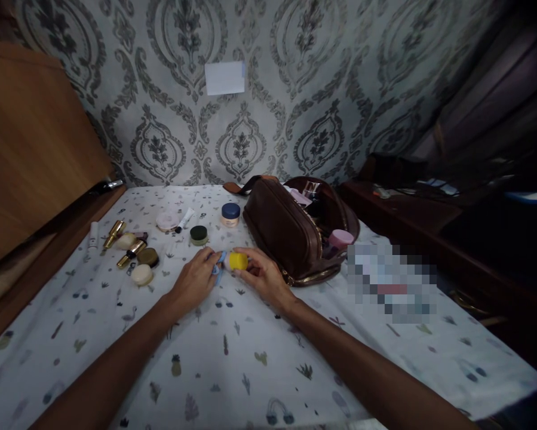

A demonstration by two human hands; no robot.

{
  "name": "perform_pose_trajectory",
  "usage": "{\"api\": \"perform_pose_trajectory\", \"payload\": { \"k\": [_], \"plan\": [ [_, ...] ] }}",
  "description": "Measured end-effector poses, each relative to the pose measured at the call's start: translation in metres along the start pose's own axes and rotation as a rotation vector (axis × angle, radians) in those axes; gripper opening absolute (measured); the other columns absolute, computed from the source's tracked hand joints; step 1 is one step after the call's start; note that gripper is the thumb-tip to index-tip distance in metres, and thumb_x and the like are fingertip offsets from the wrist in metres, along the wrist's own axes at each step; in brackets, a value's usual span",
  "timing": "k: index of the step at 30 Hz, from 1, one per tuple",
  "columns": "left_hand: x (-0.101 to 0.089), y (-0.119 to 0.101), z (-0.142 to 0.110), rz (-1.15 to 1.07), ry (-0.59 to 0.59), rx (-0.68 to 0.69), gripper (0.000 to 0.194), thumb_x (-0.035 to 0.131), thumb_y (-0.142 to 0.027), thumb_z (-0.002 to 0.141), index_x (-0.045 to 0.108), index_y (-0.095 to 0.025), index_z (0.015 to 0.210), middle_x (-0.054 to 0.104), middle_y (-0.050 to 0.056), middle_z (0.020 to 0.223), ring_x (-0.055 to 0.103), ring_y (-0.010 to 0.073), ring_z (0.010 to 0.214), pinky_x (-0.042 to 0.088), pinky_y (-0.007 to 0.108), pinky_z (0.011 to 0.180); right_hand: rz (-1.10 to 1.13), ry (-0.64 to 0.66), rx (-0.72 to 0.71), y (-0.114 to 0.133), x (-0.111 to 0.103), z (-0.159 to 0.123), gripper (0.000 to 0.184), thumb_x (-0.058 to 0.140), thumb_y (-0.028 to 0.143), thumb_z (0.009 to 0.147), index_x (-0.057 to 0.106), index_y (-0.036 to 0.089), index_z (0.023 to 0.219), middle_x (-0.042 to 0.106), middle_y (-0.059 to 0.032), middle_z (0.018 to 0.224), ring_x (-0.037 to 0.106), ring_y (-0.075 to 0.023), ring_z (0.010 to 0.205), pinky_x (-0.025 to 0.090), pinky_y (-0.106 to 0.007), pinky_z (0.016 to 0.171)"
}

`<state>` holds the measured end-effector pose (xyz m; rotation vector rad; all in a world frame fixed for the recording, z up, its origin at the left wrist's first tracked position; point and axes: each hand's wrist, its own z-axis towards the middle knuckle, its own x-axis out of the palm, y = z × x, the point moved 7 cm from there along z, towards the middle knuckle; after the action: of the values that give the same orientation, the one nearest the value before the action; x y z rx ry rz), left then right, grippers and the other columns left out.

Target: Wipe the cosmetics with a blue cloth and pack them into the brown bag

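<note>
My left hand (199, 276) is closed on a light blue cloth-like piece (217, 270); its exact kind is hard to make out. Right beside it, my right hand (264, 276) grips a small container with a yellow lid (238, 261) between thumb and fingers, its pale end turned towards my left hand. Just behind the hands stand a jar with a dark green lid (199, 235) and a jar with a navy lid (230, 214). To the right of my right hand, a brown toiletry bag (279, 224) lies unzipped, with a pink-lidded jar (341, 239) and other cosmetics inside.
At the left lie gold tubes (114, 234), a cream-lidded jar (142, 275), an olive-lidded jar (148, 257), a round compact (167, 221) and a small white tube (185, 220). A blurred-out item (391, 283) is at the right. A wooden panel (30, 149) borders the patterned tablecloth (223, 370).
</note>
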<state>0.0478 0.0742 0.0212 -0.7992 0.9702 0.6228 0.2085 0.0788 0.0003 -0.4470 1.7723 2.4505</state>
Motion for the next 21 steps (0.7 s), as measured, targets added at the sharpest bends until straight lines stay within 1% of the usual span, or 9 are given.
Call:
{"api": "perform_pose_trajectory", "payload": {
  "k": [2,4,7,9,11,13,15,18,21],
  "plan": [
    [-0.003,-0.001,-0.001,-0.015,-0.054,0.004,0.036,0.042,-0.018,0.093,0.056,-0.019,0.126,0.057,0.009,0.108,0.059,0.0214,0.097,0.054,0.034,0.085,0.013,0.007,0.017,-0.003,0.001,0.0,0.043,0.072,0.034,0.076,0.066,0.023,0.118,0.064,-0.0054,0.107,0.058,-0.014,0.074,0.05,-0.027,0.066],
    [-0.006,-0.006,-0.003,-0.018,-0.109,0.04,0.042,0.043,-0.016,0.091,0.053,-0.02,0.131,0.056,0.009,0.111,0.058,0.0218,0.101,0.054,0.035,0.086,0.027,0.021,0.051,-0.006,0.003,0.0,0.046,0.073,0.04,0.076,0.065,0.02,0.117,0.066,-0.0035,0.093,0.059,-0.015,0.073,0.051,-0.028,0.067],
    [-0.006,-0.019,-0.006,0.036,-0.118,0.137,0.054,0.046,-0.01,0.085,0.048,-0.023,0.138,0.053,0.01,0.116,0.054,0.0245,0.108,0.054,0.038,0.088,0.025,0.057,0.059,-0.006,0.005,-0.001,0.044,0.07,0.044,0.079,0.064,0.018,0.114,0.064,-0.0008,0.081,0.059,-0.0151,0.071,0.051,-0.027,0.066],
    [-0.003,-0.024,-0.007,0.091,-0.085,0.161,0.061,0.047,-0.008,0.081,0.046,-0.026,0.139,0.051,0.01,0.118,0.051,0.0259,0.112,0.055,0.04,0.087,0.01,0.067,0.041,-0.003,0.004,-0.001,0.039,0.068,0.044,0.082,0.063,0.019,0.111,0.064,-0.0009,0.083,0.059,-0.0143,0.071,0.05,-0.026,0.064],
    [-0.001,-0.023,-0.007,0.132,-0.048,0.142,0.064,0.046,-0.006,0.08,0.045,-0.028,0.14,0.051,0.01,0.119,0.05,0.0262,0.112,0.056,0.04,0.085,-0.01,0.051,0.031,-0.001,0.002,-0.001,0.034,0.066,0.044,0.083,0.063,0.019,0.107,0.065,-0.0012,0.086,0.058,-0.0135,0.07,0.049,-0.024,0.062],
    [0.001,-0.02,-0.006,0.155,-0.024,0.113,0.064,0.046,-0.006,0.08,0.045,-0.027,0.141,0.052,0.01,0.117,0.051,0.0263,0.111,0.056,0.039,0.083,-0.026,0.035,0.038,-0.002,0.001,0.0,0.035,0.068,0.044,0.081,0.063,0.019,0.104,0.064,-0.0017,0.088,0.057,-0.0127,0.068,0.048,-0.024,0.059],
    [0.001,-0.015,-0.005,0.157,-0.023,0.091,0.062,0.046,-0.007,0.081,0.046,-0.025,0.14,0.052,0.01,0.114,0.053,0.0261,0.108,0.056,0.039,0.083,-0.019,0.039,0.048,-0.003,0.001,0.0,0.039,0.072,0.042,0.077,0.064,0.019,0.108,0.064,-0.0024,0.091,0.056,-0.0121,0.067,0.048,-0.024,0.058],
    [0.0,-0.01,-0.004,0.126,-0.046,0.071,0.057,0.046,-0.008,0.083,0.048,-0.025,0.138,0.053,0.009,0.112,0.055,0.0247,0.104,0.055,0.038,0.083,0.031,0.047,0.02,-0.002,0.003,0.001,0.049,0.073,0.034,0.075,0.062,0.022,0.122,0.065,-0.0058,0.11,0.06,-0.0126,0.074,0.052,-0.025,0.064],
    [0.0,-0.004,-0.003,0.11,-0.05,0.04,0.054,0.046,-0.01,0.085,0.05,-0.023,0.137,0.055,0.009,0.112,0.056,0.0234,0.103,0.055,0.036,0.082,0.066,0.051,-0.018,0.0,0.003,0.001,0.048,0.072,0.031,0.076,0.063,0.024,0.123,0.062,-0.0071,0.124,0.062,-0.0145,0.084,0.054,-0.028,0.073]
  ]
}}
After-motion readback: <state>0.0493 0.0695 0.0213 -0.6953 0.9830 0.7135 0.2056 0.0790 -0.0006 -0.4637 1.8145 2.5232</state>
